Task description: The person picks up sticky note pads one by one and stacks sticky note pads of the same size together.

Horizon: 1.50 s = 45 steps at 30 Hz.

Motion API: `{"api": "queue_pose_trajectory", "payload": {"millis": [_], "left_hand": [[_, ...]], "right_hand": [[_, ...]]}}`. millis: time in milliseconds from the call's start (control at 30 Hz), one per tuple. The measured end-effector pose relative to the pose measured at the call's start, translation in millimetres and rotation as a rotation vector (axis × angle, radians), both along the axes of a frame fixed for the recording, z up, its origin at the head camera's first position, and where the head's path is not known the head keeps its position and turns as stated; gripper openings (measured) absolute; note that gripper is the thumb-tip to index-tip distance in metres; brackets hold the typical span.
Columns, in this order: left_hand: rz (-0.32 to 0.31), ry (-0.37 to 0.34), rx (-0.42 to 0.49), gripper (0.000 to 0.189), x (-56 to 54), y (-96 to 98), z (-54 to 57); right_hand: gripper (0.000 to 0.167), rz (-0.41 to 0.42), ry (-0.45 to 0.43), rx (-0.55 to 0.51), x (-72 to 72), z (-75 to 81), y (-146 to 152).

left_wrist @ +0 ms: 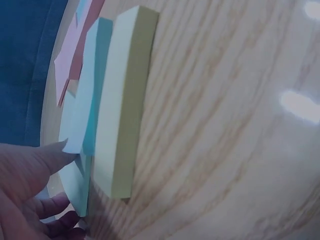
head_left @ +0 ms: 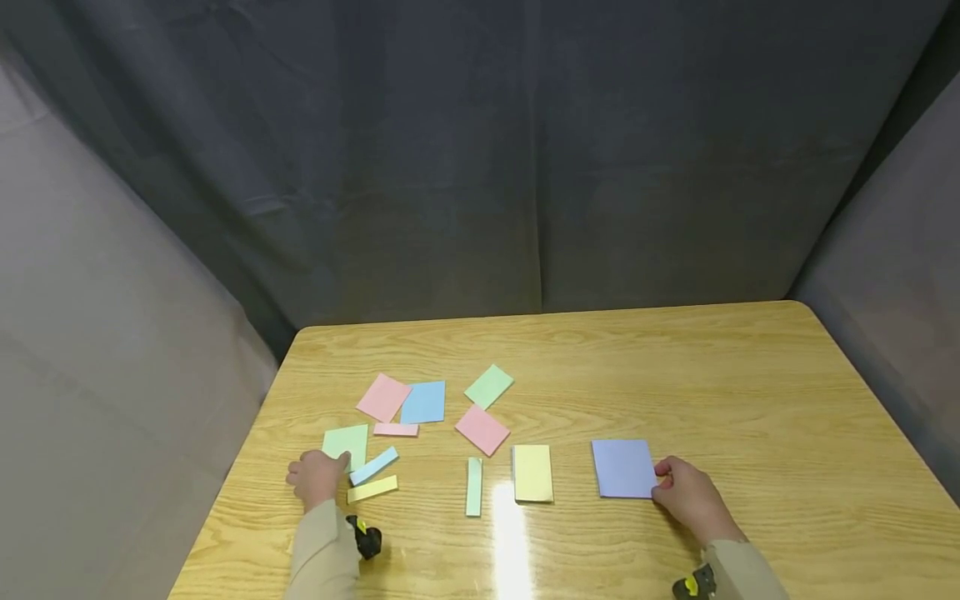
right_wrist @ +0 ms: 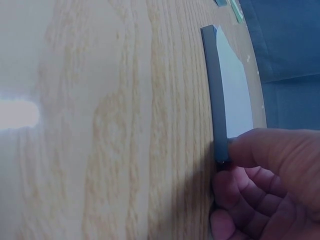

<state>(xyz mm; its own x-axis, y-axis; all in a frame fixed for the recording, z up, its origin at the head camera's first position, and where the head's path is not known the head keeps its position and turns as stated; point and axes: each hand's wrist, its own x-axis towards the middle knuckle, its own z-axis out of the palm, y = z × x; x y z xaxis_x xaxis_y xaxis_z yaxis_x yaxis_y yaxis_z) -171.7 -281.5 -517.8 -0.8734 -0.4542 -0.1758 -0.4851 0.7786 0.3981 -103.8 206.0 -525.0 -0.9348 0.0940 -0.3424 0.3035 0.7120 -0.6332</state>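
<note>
At the left of the table, my left hand (head_left: 317,481) grips the near left corner of a green sticky note pad (head_left: 347,442), thumb on top and fingers curled at the edge. Close to that thumb lie a blue strip pad (head_left: 373,466) and a yellow strip pad (left_wrist: 117,110). On the other side, my right hand (head_left: 693,500) pinches the near right corner of a purple sticky note pad (head_left: 624,468). In the right wrist view its thumb presses the top sheet (right_wrist: 237,90), with fingers curled below the edge.
Pink (head_left: 384,397) and blue (head_left: 423,402) square pads overlap behind a pink strip (head_left: 396,430). Toward the middle are a green pad (head_left: 489,386), another pink pad (head_left: 482,430), a green strip (head_left: 474,487) and a yellow pad (head_left: 532,473). A dark curtain (head_left: 450,167) hangs behind the table.
</note>
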Motion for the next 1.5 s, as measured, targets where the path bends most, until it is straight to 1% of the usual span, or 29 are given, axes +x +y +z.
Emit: {"api": "queue_pose_trajectory", "payload": {"millis": [133,200,367,433,533,633,700,767,833,967,1067,1167,1267,1333,1433,1500], "left_hand": [[0.015,0.0,0.048,0.062,0.5,-3.6,1.2],[0.038,0.021,0.078,0.062,1.0,-4.9,2.3],[0.057,0.082,0.201,0.068,0.7,-7.0,5.6],[0.052,0.087,0.244,0.068,0.6,-7.2,6.7],[0.045,0.092,0.249,0.058,1.1,-7.8,6.6],[0.036,0.11,0.216,0.041,2.1,-9.3,4.7],[0.042,0.127,0.202,0.031,2.6,-10.7,3.3],[0.056,0.156,0.202,0.029,3.2,-12.2,2.7],[0.085,0.184,0.232,0.03,3.2,-13.7,2.4],[0.138,0.211,0.335,0.031,1.2,-17.2,1.5],[0.164,0.211,0.385,0.025,-0.1,-19.0,0.9],[0.176,0.203,0.404,0.021,1.1,-18.5,1.5],[0.181,0.172,0.443,0.027,3.8,-17.7,3.1],[0.181,0.163,0.476,0.031,5.5,-18.1,4.9],[0.184,0.162,0.554,0.024,5.5,-20.7,7.6],[0.174,0.18,0.623,0.026,4.7,-23.1,10.1]], "right_hand": [[0.025,0.003,0.002,0.004,0.0,-0.4,-0.3],[0.025,0.006,0.003,0.007,0.2,-0.7,-0.4],[0.025,0.0,-0.001,0.007,0.7,-1.7,-1.0],[0.025,-0.003,-0.001,0.006,0.7,-1.8,-1.6],[0.026,-0.007,-0.005,0.007,0.9,-2.1,-2.8],[0.026,-0.011,-0.009,0.007,1.4,-2.5,-3.6],[0.026,-0.014,-0.01,0.008,1.6,-2.7,-3.9],[0.026,-0.014,-0.008,0.008,1.6,-3.0,-4.0],[0.026,-0.012,-0.008,0.008,1.4,-3.0,-4.0],[0.025,0.003,-0.011,0.004,0.9,-2.4,-2.6],[0.025,0.017,-0.008,0.007,0.1,-1.0,-1.2],[0.025,0.022,-0.003,0.017,-0.4,0.3,-0.6],[0.025,0.022,-0.002,0.022,-0.7,0.5,-0.5],[0.025,0.023,-0.002,0.022,-0.8,0.1,-0.2],[0.025,0.027,0.002,0.024,-1.0,-0.8,0.3],[0.025,0.03,0.004,0.025,-1.0,-1.1,0.6]]}}
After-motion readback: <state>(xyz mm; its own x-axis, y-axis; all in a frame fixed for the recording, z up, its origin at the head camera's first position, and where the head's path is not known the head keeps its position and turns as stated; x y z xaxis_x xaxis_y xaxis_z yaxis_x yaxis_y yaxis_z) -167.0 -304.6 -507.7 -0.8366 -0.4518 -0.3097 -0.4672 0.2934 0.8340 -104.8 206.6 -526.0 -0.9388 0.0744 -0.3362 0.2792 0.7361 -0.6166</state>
